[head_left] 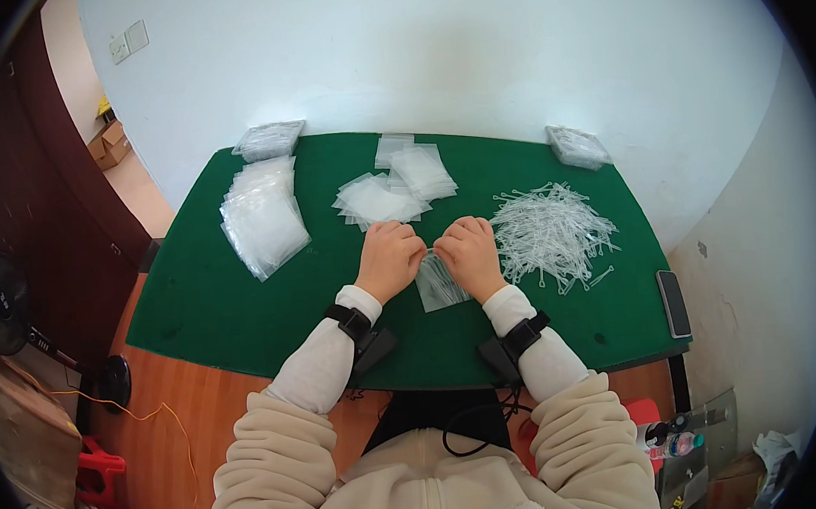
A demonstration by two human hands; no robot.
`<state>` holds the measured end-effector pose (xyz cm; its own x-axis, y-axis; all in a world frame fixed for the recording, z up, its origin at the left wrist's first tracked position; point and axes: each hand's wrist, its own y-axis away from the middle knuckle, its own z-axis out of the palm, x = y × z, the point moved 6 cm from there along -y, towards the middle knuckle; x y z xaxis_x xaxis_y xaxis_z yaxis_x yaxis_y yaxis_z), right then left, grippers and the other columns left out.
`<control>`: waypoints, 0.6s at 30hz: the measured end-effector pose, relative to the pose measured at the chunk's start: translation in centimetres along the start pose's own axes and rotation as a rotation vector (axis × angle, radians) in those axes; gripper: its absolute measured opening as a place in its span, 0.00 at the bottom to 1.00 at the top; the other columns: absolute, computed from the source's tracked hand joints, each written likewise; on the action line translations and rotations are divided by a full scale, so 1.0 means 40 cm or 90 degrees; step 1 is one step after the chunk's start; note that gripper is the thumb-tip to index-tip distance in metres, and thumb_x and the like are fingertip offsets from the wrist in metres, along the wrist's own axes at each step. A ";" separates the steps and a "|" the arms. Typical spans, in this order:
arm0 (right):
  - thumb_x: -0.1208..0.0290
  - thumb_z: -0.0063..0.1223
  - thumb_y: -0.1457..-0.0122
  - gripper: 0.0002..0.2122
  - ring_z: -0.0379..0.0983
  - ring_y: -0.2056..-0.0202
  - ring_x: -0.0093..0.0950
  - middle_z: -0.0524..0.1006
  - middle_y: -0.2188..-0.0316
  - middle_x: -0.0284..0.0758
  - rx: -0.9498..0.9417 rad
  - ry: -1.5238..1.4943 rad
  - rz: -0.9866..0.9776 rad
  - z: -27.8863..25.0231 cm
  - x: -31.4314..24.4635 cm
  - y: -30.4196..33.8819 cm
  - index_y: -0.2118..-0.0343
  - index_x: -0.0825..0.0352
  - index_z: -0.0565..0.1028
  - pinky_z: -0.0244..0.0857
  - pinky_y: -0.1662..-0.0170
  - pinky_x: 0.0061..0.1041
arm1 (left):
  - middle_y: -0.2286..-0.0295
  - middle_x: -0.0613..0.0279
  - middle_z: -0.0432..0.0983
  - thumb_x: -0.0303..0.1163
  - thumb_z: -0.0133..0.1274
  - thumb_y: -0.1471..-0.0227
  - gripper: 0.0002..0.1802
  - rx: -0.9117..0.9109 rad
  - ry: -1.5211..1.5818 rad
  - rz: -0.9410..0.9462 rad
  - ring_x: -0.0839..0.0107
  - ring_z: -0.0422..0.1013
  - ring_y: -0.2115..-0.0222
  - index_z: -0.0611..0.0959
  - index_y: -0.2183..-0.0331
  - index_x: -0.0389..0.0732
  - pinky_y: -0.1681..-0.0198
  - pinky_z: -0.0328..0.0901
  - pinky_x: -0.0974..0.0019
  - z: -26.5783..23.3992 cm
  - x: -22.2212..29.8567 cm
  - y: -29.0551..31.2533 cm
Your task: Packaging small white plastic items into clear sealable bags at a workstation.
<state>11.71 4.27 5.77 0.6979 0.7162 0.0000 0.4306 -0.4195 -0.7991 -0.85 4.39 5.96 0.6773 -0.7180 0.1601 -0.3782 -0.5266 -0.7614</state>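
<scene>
Both my hands meet at the top edge of a small clear plastic bag (441,288) over the green table. My left hand (392,259) pinches the bag's upper left, and my right hand (469,253) pinches its upper right. Thin clear pieces show through the bag's plastic. Just right of my right hand lies a heap of small clear plastic sticks with looped ends (555,235). Beyond my hands, loose flat clear bags (381,200) overlap one another. My fingertips hide the bag's rim.
A fanned stack of clear bags (263,217) lies on the left of the green table (233,328). Filled packets (269,140) sit at the far left corner, and another packet pile (578,147) at the far right. A phone (674,303) rests by the right edge. A black fan (9,297) stands left.
</scene>
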 end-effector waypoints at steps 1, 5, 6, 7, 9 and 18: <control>0.72 0.54 0.59 0.01 0.66 0.65 0.27 0.70 0.77 0.27 -0.009 0.000 0.019 0.003 0.009 0.001 0.81 0.60 0.73 0.56 0.58 0.31 | 0.80 0.68 0.70 0.27 0.57 0.67 0.03 0.001 0.006 -0.010 0.66 0.67 0.72 0.77 0.83 0.45 0.67 0.59 0.63 0.000 -0.004 0.002; 0.72 0.53 0.58 0.01 0.65 0.66 0.27 0.69 0.77 0.27 -0.035 -0.003 0.057 0.010 0.028 0.007 0.81 0.60 0.73 0.56 0.58 0.30 | 0.79 0.65 0.71 0.28 0.57 0.66 0.03 -0.037 0.025 -0.054 0.64 0.68 0.73 0.78 0.83 0.44 0.69 0.60 0.62 0.009 -0.028 0.006; 0.72 0.53 0.57 0.01 0.65 0.66 0.27 0.69 0.77 0.27 -0.038 -0.003 0.058 0.012 0.029 0.009 0.81 0.60 0.73 0.56 0.58 0.30 | 0.79 0.65 0.71 0.28 0.57 0.66 0.03 -0.037 0.025 -0.056 0.64 0.68 0.73 0.78 0.83 0.44 0.69 0.60 0.62 0.010 -0.029 0.008; 0.73 0.53 0.57 0.01 0.65 0.66 0.27 0.69 0.77 0.28 -0.041 -0.003 0.060 0.013 0.030 0.011 0.81 0.60 0.73 0.56 0.58 0.30 | 0.79 0.64 0.71 0.29 0.57 0.65 0.03 -0.040 0.048 -0.070 0.63 0.68 0.73 0.78 0.82 0.43 0.69 0.61 0.62 0.012 -0.031 0.010; 0.73 0.53 0.57 0.01 0.65 0.66 0.28 0.69 0.77 0.28 -0.044 -0.015 0.056 0.018 0.025 0.008 0.81 0.60 0.73 0.56 0.58 0.31 | 0.79 0.62 0.72 0.30 0.57 0.63 0.03 -0.044 0.091 -0.097 0.62 0.69 0.73 0.79 0.81 0.42 0.70 0.62 0.61 0.016 -0.037 0.008; 0.74 0.54 0.55 0.02 0.66 0.67 0.31 0.69 0.76 0.30 -0.069 -0.044 0.029 0.022 0.004 0.002 0.78 0.63 0.72 0.57 0.60 0.31 | 0.80 0.62 0.71 0.32 0.55 0.61 0.05 -0.087 0.130 -0.059 0.61 0.68 0.75 0.79 0.80 0.41 0.72 0.63 0.60 0.050 -0.029 0.020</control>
<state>11.36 4.83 5.17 0.6790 0.7300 -0.0784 0.4614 -0.5074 -0.7278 -0.67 5.74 3.91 0.5766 -0.7341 0.3587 -0.4116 -0.6403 -0.6486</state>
